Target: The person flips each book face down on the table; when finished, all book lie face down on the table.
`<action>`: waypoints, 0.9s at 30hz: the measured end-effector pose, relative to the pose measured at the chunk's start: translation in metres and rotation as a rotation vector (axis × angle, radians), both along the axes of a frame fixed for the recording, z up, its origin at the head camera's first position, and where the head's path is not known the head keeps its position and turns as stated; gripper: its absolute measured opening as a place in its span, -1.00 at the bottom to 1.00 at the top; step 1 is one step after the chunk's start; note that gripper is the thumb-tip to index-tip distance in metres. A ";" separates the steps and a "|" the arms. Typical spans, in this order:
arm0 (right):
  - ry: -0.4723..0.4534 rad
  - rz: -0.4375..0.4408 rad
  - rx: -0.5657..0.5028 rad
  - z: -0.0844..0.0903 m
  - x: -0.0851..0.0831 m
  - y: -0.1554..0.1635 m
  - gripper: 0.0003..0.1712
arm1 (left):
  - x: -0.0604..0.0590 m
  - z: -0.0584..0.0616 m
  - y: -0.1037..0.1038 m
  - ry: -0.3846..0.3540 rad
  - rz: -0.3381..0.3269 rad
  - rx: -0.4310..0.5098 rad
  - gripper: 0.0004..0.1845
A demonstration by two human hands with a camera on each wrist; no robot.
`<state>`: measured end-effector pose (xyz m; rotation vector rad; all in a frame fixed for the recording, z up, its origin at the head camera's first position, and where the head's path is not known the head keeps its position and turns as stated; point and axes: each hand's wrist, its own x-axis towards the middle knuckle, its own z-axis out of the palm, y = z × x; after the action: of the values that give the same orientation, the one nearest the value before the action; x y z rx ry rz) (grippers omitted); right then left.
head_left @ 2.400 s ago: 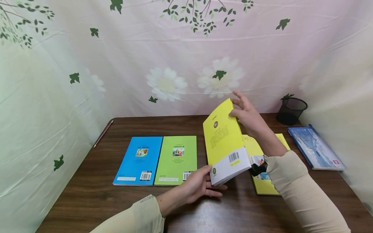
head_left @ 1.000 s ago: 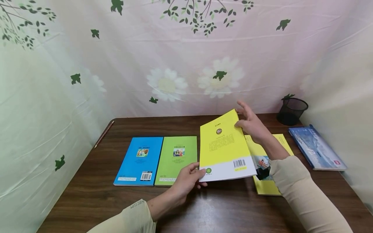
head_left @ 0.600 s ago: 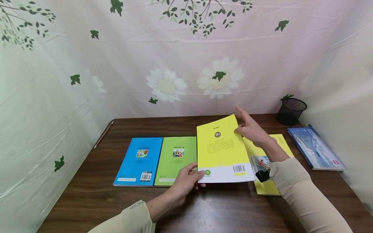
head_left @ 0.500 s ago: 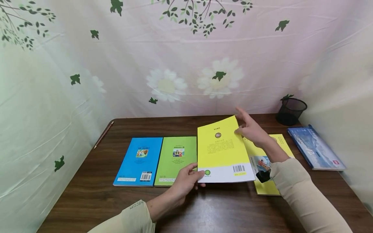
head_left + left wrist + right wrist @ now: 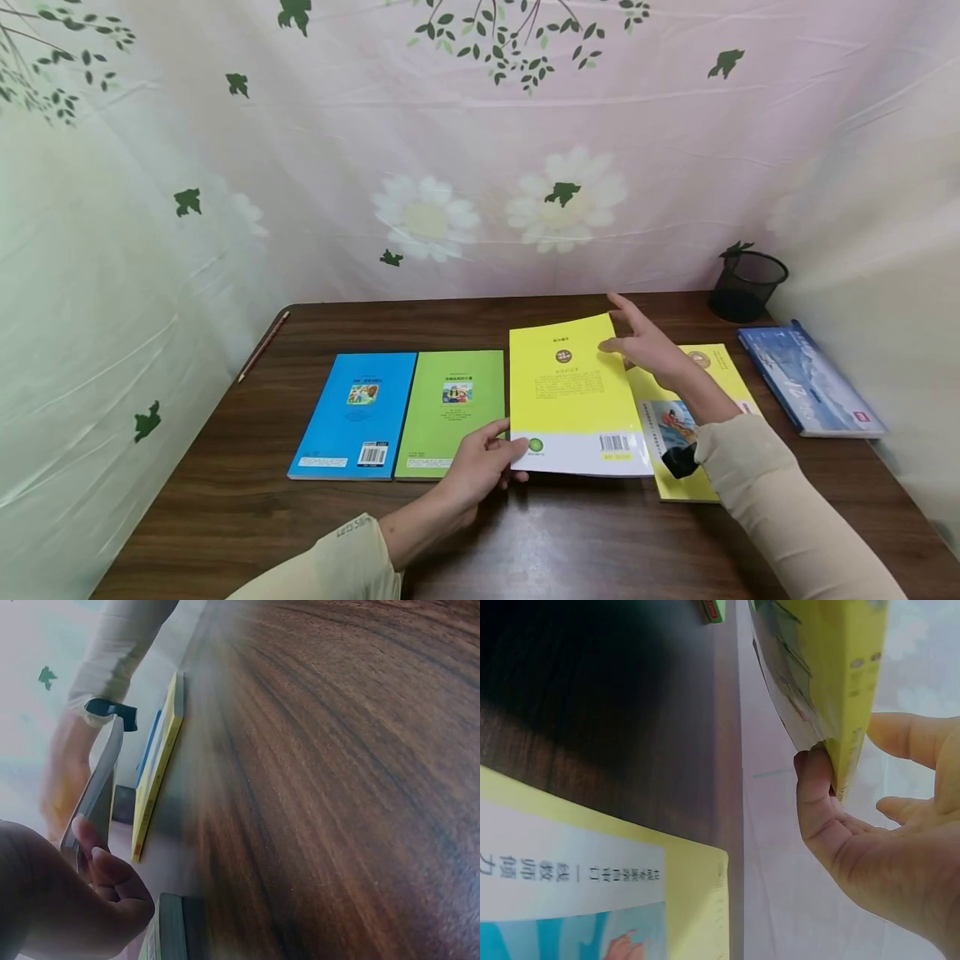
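Note:
A yellow book lies back cover up, almost flat on the brown table, with its right side still slightly raised. My left hand pinches its near left corner; the left wrist view shows the thumb on the book's edge. My right hand holds the far right edge. The right wrist view shows that thumb under the yellow book and the other fingers spread behind it.
A blue book and a green book lie side by side to the left. A second yellow book lies under my right forearm. A blue photo book, a black mesh cup and a pencil lie around them.
Both hands have lowered the yellow book from a steep tilt to nearly flat, next to the green book. The other books have not moved.

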<state>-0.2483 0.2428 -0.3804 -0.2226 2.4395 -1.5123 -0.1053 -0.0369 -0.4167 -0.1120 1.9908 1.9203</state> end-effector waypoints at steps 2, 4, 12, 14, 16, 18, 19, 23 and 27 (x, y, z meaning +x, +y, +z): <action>-0.007 -0.007 0.008 -0.002 -0.001 -0.001 0.05 | -0.001 0.000 0.000 -0.003 0.002 -0.006 -0.34; -0.013 -0.018 0.023 -0.003 -0.001 -0.002 0.03 | -0.001 -0.001 0.001 -0.004 0.004 -0.010 -0.35; -0.060 -0.056 0.050 -0.012 -0.004 -0.006 0.01 | -0.002 -0.003 0.001 0.002 -0.017 -0.028 -0.48; -0.062 -0.062 0.051 -0.015 -0.005 -0.006 0.01 | -0.002 -0.004 0.001 -0.006 -0.026 -0.033 -0.50; -0.064 -0.068 0.051 -0.018 -0.006 -0.006 0.01 | -0.002 -0.006 0.002 -0.014 -0.034 -0.038 -0.52; -0.065 -0.073 0.053 -0.020 -0.007 -0.006 0.01 | -0.002 -0.007 0.002 -0.021 -0.037 -0.040 -0.51; -0.066 -0.075 0.054 -0.022 -0.007 -0.006 0.01 | -0.002 -0.007 0.002 -0.024 -0.038 -0.040 -0.51; -0.066 -0.080 0.058 -0.025 -0.009 -0.005 0.01 | -0.003 -0.008 0.003 -0.040 -0.041 -0.038 -0.52; -0.067 -0.078 0.068 -0.028 -0.011 -0.005 0.00 | -0.003 -0.009 0.003 -0.053 -0.043 -0.033 -0.51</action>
<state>-0.2594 0.2375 -0.4087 -0.0637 2.4678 -1.4405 -0.1083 -0.0334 -0.4261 -0.1264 1.9745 1.8391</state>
